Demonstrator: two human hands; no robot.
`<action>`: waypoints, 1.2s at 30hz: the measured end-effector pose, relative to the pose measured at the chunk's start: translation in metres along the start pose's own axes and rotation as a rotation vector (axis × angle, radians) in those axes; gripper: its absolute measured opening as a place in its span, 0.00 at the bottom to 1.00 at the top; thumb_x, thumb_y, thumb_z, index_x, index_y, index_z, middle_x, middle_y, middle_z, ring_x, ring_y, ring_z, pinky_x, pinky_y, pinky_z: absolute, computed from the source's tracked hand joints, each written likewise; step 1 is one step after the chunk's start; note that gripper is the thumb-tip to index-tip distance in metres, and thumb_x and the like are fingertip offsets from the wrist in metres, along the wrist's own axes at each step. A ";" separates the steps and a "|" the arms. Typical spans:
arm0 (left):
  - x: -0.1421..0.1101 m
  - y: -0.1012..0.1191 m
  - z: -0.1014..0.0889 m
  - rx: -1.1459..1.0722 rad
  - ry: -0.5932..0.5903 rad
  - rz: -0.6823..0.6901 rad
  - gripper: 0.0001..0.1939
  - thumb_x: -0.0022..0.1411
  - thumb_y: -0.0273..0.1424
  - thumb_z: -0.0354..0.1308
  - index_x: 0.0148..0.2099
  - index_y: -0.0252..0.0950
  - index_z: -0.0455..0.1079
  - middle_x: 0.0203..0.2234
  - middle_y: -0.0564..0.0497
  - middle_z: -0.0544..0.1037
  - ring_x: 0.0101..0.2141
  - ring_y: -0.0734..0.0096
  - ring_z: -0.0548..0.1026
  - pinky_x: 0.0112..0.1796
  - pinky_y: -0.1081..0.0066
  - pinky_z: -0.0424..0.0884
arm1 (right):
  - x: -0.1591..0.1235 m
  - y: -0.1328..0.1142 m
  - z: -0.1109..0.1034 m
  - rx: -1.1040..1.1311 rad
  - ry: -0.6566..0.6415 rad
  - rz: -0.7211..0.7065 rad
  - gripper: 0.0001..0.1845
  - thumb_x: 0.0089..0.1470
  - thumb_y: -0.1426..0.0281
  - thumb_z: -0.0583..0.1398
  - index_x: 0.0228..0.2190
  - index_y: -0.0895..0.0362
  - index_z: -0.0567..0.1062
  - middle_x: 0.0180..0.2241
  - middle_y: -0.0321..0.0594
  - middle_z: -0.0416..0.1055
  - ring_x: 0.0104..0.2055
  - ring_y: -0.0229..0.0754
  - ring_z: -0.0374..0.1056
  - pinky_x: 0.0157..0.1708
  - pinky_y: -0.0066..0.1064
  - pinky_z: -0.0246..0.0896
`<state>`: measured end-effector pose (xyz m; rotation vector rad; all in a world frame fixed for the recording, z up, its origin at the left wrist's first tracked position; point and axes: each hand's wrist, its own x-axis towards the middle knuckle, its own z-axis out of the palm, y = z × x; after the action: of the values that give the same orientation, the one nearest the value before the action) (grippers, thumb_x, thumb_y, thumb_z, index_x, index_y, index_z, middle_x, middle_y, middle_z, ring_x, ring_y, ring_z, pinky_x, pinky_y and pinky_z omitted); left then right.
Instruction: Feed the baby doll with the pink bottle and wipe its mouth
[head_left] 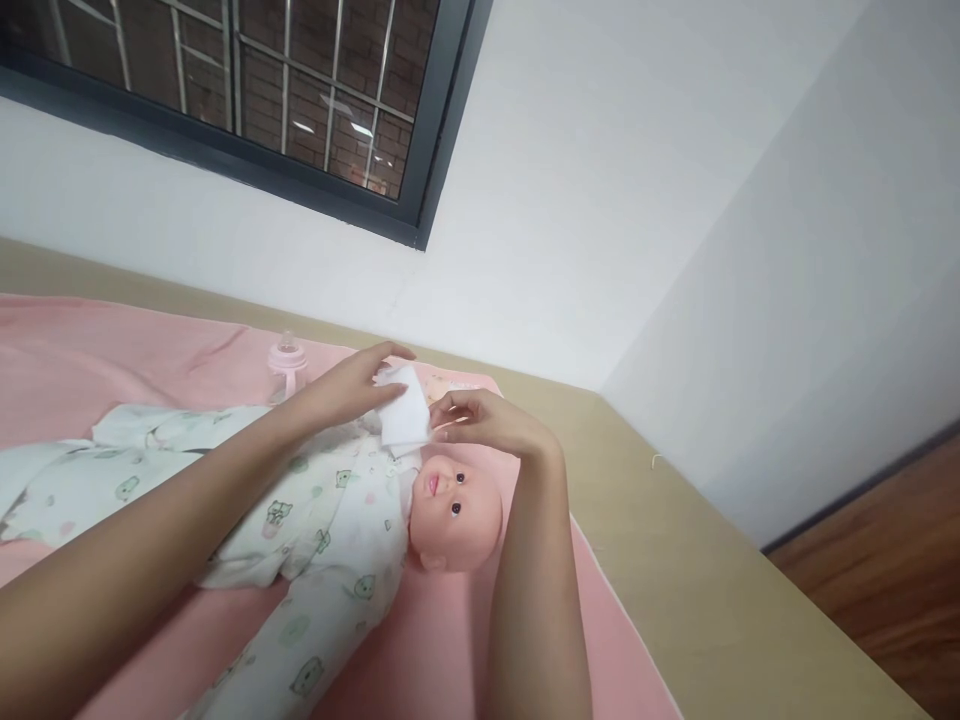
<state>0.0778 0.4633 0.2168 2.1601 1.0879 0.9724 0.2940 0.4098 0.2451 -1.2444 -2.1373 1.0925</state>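
A baby doll (450, 500) in a white printed sleepsuit (322, 520) lies on a pink blanket (90, 350), head toward the right. Above its head and chest I hold a white tissue (405, 415) between both hands. My left hand (352, 385) grips the tissue's left side with fingers curved over it. My right hand (487, 420) pinches its right edge, just above the doll's forehead.
A pink baby bottle (287, 362) stands on the blanket behind my left hand. The blanket covers a beige tabletop (675, 540) that meets white walls in a corner. A dark-framed barred window (300, 90) is above; wooden floor (892, 580) shows at right.
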 end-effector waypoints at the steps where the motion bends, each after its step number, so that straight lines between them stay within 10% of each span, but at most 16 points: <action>1: 0.000 0.000 0.000 0.008 0.011 -0.019 0.29 0.52 0.43 0.53 0.55 0.38 0.63 0.53 0.46 0.70 0.54 0.51 0.66 0.48 0.62 0.66 | 0.001 0.000 0.000 -0.001 0.015 0.018 0.09 0.46 0.69 0.65 0.32 0.58 0.73 0.38 0.39 0.72 0.42 0.39 0.69 0.47 0.35 0.65; 12: -0.004 0.005 0.002 -0.004 -0.057 -0.114 0.31 0.54 0.42 0.53 0.59 0.38 0.56 0.50 0.42 0.70 0.39 0.57 0.75 0.33 0.65 0.71 | 0.015 0.017 0.002 0.028 0.180 -0.021 0.07 0.43 0.69 0.63 0.28 0.58 0.71 0.32 0.36 0.69 0.34 0.35 0.65 0.40 0.32 0.63; 17: -0.002 0.000 -0.004 -0.043 -0.043 -0.102 0.33 0.54 0.45 0.54 0.60 0.39 0.56 0.52 0.42 0.70 0.48 0.55 0.72 0.40 0.64 0.71 | 0.005 0.053 -0.015 0.149 0.355 0.089 0.11 0.40 0.70 0.64 0.31 0.58 0.72 0.30 0.37 0.70 0.34 0.36 0.66 0.38 0.31 0.62; 24: 0.004 -0.014 -0.035 -0.023 0.031 -0.119 0.32 0.52 0.49 0.57 0.56 0.39 0.63 0.52 0.42 0.70 0.50 0.54 0.70 0.48 0.60 0.68 | 0.011 0.112 -0.017 0.395 0.639 0.159 0.18 0.34 0.64 0.67 0.30 0.58 0.72 0.29 0.36 0.68 0.34 0.37 0.66 0.39 0.33 0.64; 36: -0.003 -0.030 -0.087 0.020 0.243 -0.274 0.22 0.59 0.42 0.57 0.54 0.40 0.66 0.49 0.48 0.72 0.48 0.55 0.71 0.50 0.60 0.65 | 0.031 0.147 0.004 0.466 0.643 0.162 0.19 0.35 0.62 0.67 0.30 0.56 0.71 0.29 0.34 0.69 0.33 0.35 0.66 0.38 0.29 0.63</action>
<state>-0.0051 0.4884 0.2469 1.8774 1.4684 1.1156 0.3528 0.4769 0.1236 -1.3180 -1.2431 0.9963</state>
